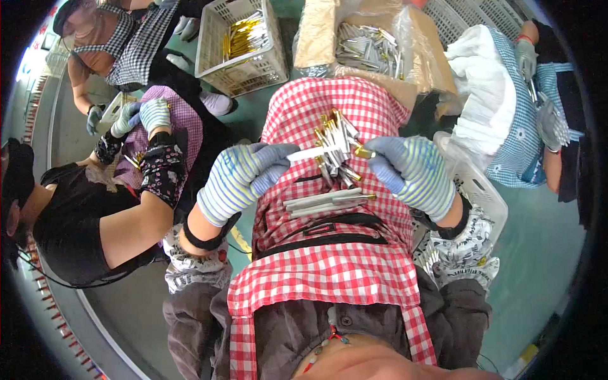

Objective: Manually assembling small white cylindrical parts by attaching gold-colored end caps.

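Over my lap, my left hand (244, 177), in a striped knitted glove, pinches one end of a slim white stick (313, 152). My right hand (415, 174), gloved the same way, pinches a short gold-coloured piece (364, 152) between thumb and fingers. Whether the stick and the gold piece are joined cannot be told against the pile behind them. That pile of slim white, silver and gold sticks (335, 136) lies on my red checked apron (304, 111). Nearer to me, several white sticks (326, 201) lie side by side across the apron.
Ahead stand a crate (244, 73) of gold and white sticks and a lined carton (316, 38) of similar sticks. A white basket (484, 196) is by my right arm. Co-workers sit at left (82, 215) and right (557, 120); another person (126, 44) is at far left.
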The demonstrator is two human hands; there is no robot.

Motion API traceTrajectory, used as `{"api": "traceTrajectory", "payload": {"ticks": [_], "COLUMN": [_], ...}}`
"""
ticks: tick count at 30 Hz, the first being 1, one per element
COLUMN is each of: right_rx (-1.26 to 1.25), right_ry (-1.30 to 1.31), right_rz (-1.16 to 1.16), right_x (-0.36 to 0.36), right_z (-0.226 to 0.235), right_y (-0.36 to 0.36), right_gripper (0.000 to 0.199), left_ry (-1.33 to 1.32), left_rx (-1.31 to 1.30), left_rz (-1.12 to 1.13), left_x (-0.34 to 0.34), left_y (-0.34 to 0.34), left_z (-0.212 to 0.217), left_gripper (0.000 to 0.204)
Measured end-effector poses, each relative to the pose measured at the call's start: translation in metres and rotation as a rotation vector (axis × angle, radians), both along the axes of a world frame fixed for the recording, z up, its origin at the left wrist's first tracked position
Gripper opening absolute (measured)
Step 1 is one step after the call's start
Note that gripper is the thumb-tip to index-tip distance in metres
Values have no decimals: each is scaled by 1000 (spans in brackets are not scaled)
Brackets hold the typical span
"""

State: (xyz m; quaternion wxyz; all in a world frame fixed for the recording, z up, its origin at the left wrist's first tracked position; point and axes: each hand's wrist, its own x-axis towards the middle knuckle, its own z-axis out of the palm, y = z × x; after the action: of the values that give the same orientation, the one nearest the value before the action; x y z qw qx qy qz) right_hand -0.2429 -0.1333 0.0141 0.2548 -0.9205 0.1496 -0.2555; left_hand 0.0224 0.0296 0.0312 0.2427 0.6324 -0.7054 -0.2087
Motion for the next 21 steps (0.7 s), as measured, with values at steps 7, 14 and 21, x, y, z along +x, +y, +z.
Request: {"api": "traceTrajectory", "payload": {"ticks": [7,14,21], "right_rx": [-69,-79,266], "right_ry": [119,328,393], "right_rz": [132,306,280], "right_x": [-10,-19,-14], "right_z": [5,1,-15], "right_y": [18,35,44], "right_gripper": [21,28,36], "left_ry": [-156,-327,-316], "left_rx": [-156,-126,-126], "left_rz": [-148,-305,-310], "left_x": [-21,-33,-37], "left_y": [12,23,23], "left_z": [-10,-18,-26], "left_gripper": [31,36,34]}}
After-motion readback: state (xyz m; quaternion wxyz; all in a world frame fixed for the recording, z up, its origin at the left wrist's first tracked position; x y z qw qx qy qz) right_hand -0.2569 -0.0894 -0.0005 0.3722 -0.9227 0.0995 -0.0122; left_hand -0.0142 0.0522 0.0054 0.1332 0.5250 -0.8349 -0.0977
